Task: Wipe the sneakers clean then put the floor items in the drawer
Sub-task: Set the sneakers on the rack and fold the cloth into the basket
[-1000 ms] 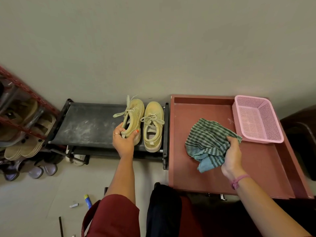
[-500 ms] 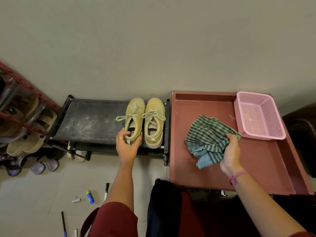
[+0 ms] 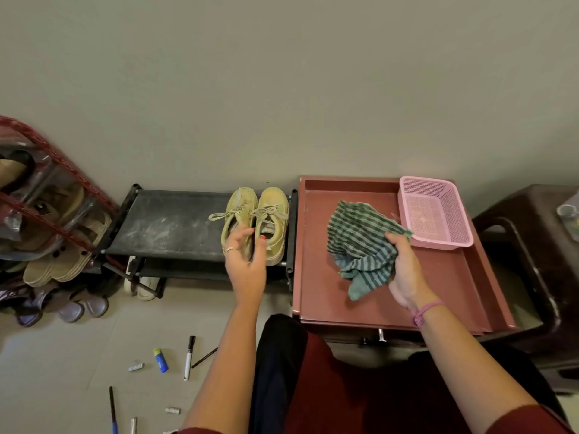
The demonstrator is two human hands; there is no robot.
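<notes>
Two yellow-green sneakers, the left sneaker [image 3: 239,205] and the right sneaker [image 3: 275,205], stand side by side at the right end of a black shoe rack [image 3: 169,227]. My left hand [image 3: 246,264] hovers at their heels with fingers spread, thumb tip between the two shoes. My right hand [image 3: 404,270] grips a green striped cloth [image 3: 360,242] above the open red-brown drawer [image 3: 438,277]. On the floor lie a blue glue stick [image 3: 160,360], a marker [image 3: 189,357], a thin pen [image 3: 112,408] and several small pieces.
A pink plastic basket [image 3: 435,211] sits in the drawer's far right corner. A red rack [image 3: 47,214] full of sandals stands at the left, with more footwear on the floor below. A dark stool [image 3: 532,261] is right of the drawer. My knees fill the bottom.
The left sneaker was set down flat beside the right one, and my left hand loosened from its heel. The cloth in my right hand barely moved.
</notes>
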